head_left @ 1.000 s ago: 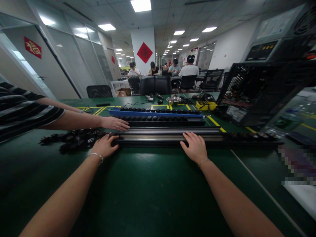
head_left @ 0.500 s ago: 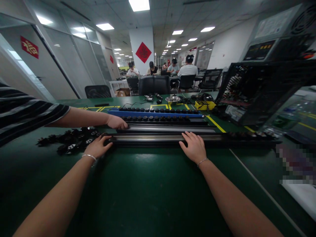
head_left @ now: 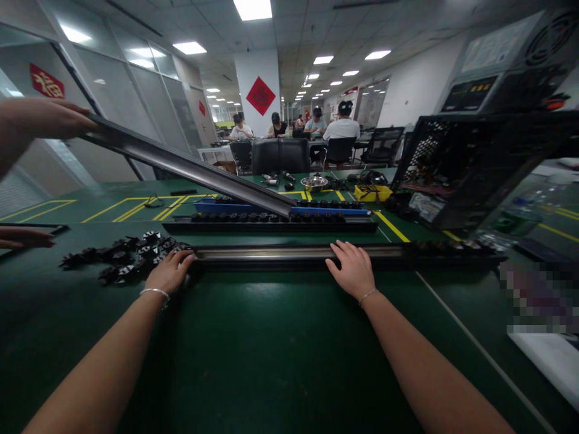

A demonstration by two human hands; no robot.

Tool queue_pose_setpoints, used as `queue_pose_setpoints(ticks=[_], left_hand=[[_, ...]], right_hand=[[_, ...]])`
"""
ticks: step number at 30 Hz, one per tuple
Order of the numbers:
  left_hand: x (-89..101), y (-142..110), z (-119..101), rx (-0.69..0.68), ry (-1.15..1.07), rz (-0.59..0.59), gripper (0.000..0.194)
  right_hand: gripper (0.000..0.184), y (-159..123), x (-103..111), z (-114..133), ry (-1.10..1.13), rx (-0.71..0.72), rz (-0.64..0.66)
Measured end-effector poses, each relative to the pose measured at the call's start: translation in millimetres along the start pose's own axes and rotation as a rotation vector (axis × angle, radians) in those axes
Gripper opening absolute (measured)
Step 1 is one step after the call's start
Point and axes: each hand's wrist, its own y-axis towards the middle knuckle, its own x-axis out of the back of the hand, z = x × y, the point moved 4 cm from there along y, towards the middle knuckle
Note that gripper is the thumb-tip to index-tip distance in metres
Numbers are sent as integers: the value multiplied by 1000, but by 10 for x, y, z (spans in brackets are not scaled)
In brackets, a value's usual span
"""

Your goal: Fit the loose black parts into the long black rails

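Note:
A long dark metal channel rail [head_left: 271, 254] lies across the table in front of me. My left hand [head_left: 168, 274] grips its left end, fingers and thumb close together there. Further right, my right hand [head_left: 353, 270] holds the rail, fingers over it and thumb at the near side. Small black parts fill the rail's right end. Beside my left hand lies a loose heap of black, shiny parts [head_left: 124, 259]. At the upper left, another person's hand [head_left: 54, 119] holds up a second channel rail [head_left: 190, 169], tilted, its lower end by the blue rail.
Behind my rail lie a black rail [head_left: 271, 226] with a row of parts and a blue rail [head_left: 335, 211]. A metal bowl [head_left: 313, 182], a yellow tray [head_left: 373, 193] and cables stand farther back. An open computer case [head_left: 456, 169] rises at the right. A co-worker's other hand [head_left: 27, 237] is at the left edge.
The co-worker has lifted the second channel rail's left end up and to the left from behind mine. My left hand has shifted slightly left; my right hand remains on the rail.

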Motion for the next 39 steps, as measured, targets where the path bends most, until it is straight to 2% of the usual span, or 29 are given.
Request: queue_pose_setpoints(ticks=[7,11,16,19,22,26,29,32,35,39], left_hand=[[15,-24,86,50,21,-67,60],[25,-47,305,170,35,-111,63],[-11,-134,545,260,88,-84,69],[-15,-192,514,301,28,-137,68],[38,-233,218,226,-31,-269,64],[116,-334,-534,-35,-160,-441,55],[70,-475,-1143,-227,-242,-470,48],[-87,-618,-1586,-378,-254,-433,44],[-285,-693,-1761,-453,-163,-381,47],[-445,-667,-1648,-365,-19,-322,50]], right_hand=[[49,-2,-6,1,-4,6,-8],[49,0,3,10,-2,3,3],[49,1,7,2,1,-5,0],[48,-3,4,-2,9,-7,-4],[46,-1,-1,11,25,-7,-1],[47,22,13,-30,51,-35,-21],[47,33,76,-240,43,-151,-125],[50,-9,181,-582,-2,-327,-304],[57,-88,261,-898,-37,-482,-438],[60,-160,275,-1138,-25,-655,-469]])
